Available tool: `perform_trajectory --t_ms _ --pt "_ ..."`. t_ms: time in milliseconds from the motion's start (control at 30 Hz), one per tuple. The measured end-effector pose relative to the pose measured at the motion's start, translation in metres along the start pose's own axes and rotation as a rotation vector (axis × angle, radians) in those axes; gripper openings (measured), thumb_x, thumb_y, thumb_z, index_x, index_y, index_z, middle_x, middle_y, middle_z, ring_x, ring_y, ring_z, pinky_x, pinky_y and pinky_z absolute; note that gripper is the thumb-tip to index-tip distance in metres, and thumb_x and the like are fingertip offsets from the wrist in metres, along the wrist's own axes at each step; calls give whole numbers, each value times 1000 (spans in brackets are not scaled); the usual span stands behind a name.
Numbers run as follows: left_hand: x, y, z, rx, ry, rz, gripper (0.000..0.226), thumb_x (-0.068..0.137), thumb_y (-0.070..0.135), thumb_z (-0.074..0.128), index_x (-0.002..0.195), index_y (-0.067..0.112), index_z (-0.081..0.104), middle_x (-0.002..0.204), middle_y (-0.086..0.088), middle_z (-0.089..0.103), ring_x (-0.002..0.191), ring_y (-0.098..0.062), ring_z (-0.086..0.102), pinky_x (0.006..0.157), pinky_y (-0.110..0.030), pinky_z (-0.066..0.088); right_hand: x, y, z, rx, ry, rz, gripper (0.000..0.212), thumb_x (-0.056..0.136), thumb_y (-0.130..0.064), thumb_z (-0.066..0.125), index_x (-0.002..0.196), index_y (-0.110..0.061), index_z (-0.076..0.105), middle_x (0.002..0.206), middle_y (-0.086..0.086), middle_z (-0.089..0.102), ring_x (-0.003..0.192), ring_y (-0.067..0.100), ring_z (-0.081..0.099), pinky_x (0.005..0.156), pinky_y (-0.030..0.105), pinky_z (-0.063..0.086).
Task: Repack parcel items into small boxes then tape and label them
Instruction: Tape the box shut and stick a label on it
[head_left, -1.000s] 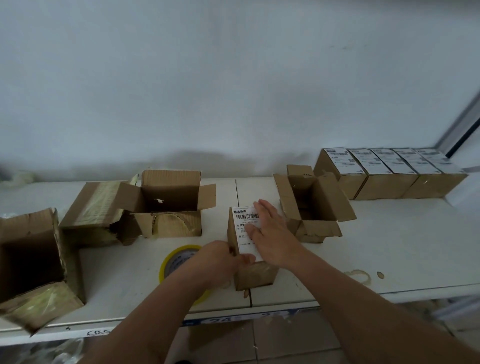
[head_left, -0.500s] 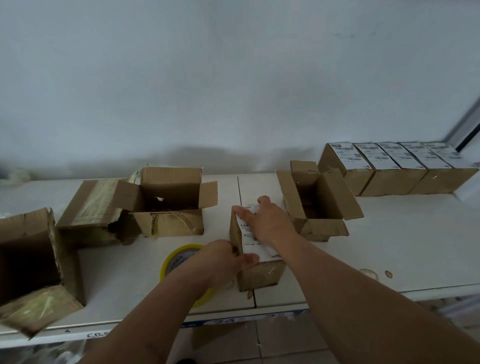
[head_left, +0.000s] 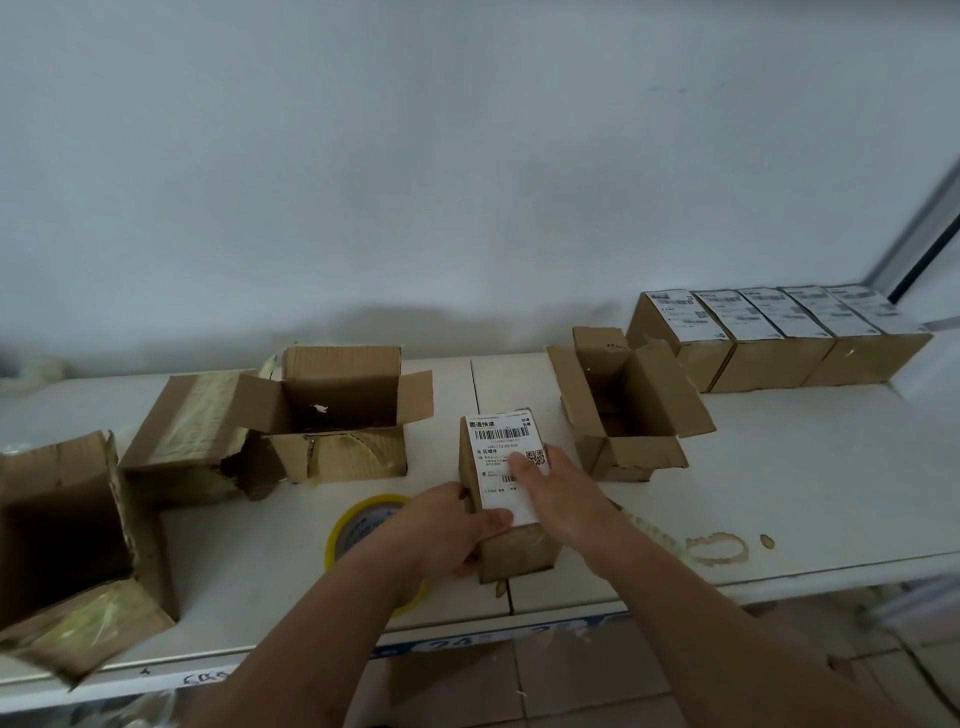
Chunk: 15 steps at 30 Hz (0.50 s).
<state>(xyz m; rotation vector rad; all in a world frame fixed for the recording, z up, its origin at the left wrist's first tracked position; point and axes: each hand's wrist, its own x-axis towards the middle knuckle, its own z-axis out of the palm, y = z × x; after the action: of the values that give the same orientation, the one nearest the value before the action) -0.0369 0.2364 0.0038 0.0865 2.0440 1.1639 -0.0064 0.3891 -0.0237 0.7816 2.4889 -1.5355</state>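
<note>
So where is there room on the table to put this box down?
Bare white tabletop lies in front of the row of labelled boxes, right of the open small box. The left side is crowded with torn cartons and the tape roll.

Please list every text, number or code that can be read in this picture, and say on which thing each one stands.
"圆通快递": header of the white label on the small box between the left hand and right hand.
Barcode and QR code on that label: visible; the digits and smaller lines are too small to read.
Labels on the row of finished boxes: blurred.
Handwriting on the table's front edge: not legible.
Print inside the yellow tape roll: blurred.
</note>
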Motion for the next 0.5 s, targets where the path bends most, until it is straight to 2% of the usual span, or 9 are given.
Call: perform_trajectory --t_ms 100,200,267,400,500 --pt "-4 2 1 -92 -19 2 31 92 27 66 117 22 48 111 -6 67 89 -21 70 68 -29 61 -11 6 -8 103 -89 102 41 99 -55 41 135 -35 42 101 -16 58 85 0 57 64 19 46" --pt "-8 3 3 -143 -29 5 42 94 26 64 132 19 47 109 -5 66 88 -21 71 65 -28 60 -15 11 -14 229 -183 233 45 92 -64 48 131 -43 45 115 -9 61 101 18 60 86 43 54" --pt "-10 3 3 -159 -27 4 49 94 26 64 138 20 44 109 -5 67 88 -21 71 64 -27 60 -17 14 -14 286 -207 258 46 89 -65 53 130 -45 47 121 -5 61 107 23 60 90 50 54" --pt "-14 1 4 -199 -10 24 46 94 25 64 137 20 49 108 -3 68 90 -21 71 67 -28 60 -22 13 -14 376 -259 218 42 90 -56 58 129 -43 48 122 -4 62 108 24 62 90 51 54" --pt "-19 1 5 -167 65 76 40 94 30 62 133 23 53 110 -2 68 92 -20 71 70 -30 61 -26 6 -17 439 -272 185 41 89 -53 61 127 -42 51 122 -2 63 109 25 63 91 50 54"
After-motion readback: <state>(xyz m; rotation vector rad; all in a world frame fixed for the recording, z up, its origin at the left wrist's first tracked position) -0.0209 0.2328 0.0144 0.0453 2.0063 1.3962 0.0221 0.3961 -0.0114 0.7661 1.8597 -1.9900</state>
